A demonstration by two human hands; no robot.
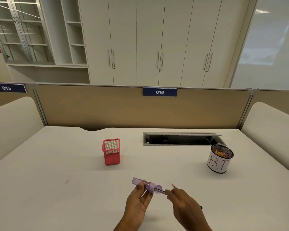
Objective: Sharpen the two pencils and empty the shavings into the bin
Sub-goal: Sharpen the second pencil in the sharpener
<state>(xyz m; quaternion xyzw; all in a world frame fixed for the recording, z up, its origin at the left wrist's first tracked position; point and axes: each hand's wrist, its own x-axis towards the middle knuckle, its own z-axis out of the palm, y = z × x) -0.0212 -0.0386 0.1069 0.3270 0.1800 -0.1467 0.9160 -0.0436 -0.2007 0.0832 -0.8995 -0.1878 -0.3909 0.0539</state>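
Observation:
My left hand [139,200] grips a purple sharpener [144,185] with a clear shavings tube, just above the near middle of the white desk [57,164]. A dark pencil [160,191] is pushed into the sharpener's open end, and my right hand [184,205] pinches its shaft. A second pencil [173,185] lies on the desk behind my right hand, its sharp tip showing; my hand hides most of it. The bin [219,161], a black mesh cup wrapped in white paper with letters on it, stands at the right and holds shavings.
An empty red mesh pencil holder [111,151] stands mid-desk, left of centre. An open cable hatch [182,139] lies at the back right. A tan partition [123,107] closes the far edge of the desk, with curved white side panels at both ends.

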